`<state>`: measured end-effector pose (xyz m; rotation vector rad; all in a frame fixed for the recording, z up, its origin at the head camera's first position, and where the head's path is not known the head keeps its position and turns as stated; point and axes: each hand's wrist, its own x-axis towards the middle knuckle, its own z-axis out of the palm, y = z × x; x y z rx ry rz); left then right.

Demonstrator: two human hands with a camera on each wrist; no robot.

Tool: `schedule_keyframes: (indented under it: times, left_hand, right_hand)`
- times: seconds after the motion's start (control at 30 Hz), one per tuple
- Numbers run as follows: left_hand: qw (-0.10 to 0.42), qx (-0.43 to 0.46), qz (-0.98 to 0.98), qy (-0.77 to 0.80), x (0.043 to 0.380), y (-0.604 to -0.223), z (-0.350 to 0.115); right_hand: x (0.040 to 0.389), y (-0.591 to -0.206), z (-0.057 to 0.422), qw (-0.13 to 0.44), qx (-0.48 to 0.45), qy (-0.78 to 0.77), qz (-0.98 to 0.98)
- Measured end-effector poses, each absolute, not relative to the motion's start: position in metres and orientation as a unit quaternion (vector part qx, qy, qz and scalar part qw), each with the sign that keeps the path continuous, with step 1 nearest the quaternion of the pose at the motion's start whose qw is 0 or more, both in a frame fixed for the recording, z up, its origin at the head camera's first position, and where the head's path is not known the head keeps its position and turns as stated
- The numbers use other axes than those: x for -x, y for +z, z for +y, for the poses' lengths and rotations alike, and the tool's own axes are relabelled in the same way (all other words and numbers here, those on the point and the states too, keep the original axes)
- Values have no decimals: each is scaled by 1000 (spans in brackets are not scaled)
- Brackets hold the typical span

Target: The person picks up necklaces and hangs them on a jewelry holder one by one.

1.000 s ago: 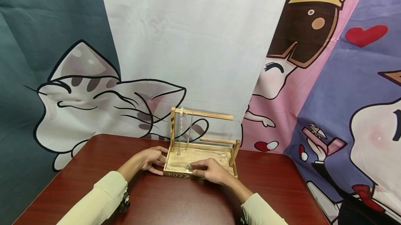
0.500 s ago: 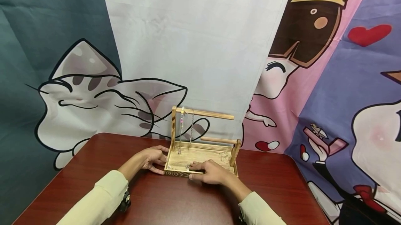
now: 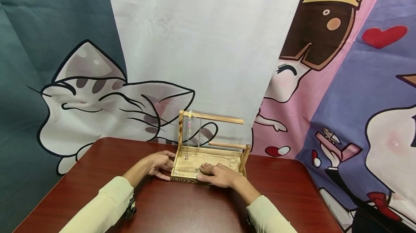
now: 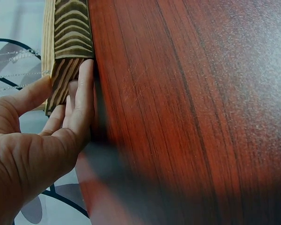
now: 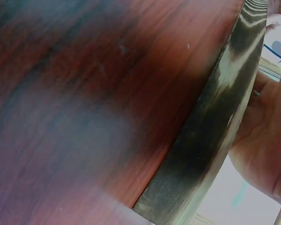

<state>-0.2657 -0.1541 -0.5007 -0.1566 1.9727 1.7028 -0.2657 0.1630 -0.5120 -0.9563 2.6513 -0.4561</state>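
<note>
A wooden jewelry stand (image 3: 182,180) with a shallow tray and two bars stands on the table. My left hand (image 3: 158,164) holds its left end; in the left wrist view, the thumb lies by the upper rim and a finger reaches the lower corner. A beaded necklace (image 3: 189,125) and a silver chain (image 3: 199,132) hang from the upper bar (image 3: 224,119). My right hand (image 3: 221,175) reaches over the front rim, fingers extended into the tray beside a small dark chain (image 3: 197,170). What lies under its fingers is hidden; the right wrist view shows mostly the palm (image 5: 264,140) behind the front board.
Thin chains (image 3: 233,161) lie in the right part of the tray, below the shorter lower bar (image 3: 229,145). A small pale piece (image 3: 176,172) sits in the front left corner. The reddish-brown table (image 3: 182,207) ends near a printed cloth backdrop (image 3: 211,45).
My right thumb dipped outside the front board, then came back up to the rim. The right fingers now lie flatter and reach deeper into the tray. My left hand stayed in place.
</note>
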Motion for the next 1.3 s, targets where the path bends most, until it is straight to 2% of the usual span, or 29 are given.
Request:
schedule_keyframes:
  times: [0.27,0.87,1.03,1.2,1.3]
  left_hand:
    - [262,59,728,631,266,-503,-154]
    - [267,62,727,630,268,-502,-154]
    - [267,61,725,631,268,-501,-155]
    - [269,59,725,631,268,-499,-155]
    - [269,59,726,630,268,-499,-154]
  right_hand:
    - [268,-515,163,141,308,-160,927]
    - [283,-521,170,98,269,-196,938]
    - [290,-525,176,66,285,-225,929]
    - [308,-549,190,-10,335,-236,912]
    - [304,-540,190,-1,323,-252,912]
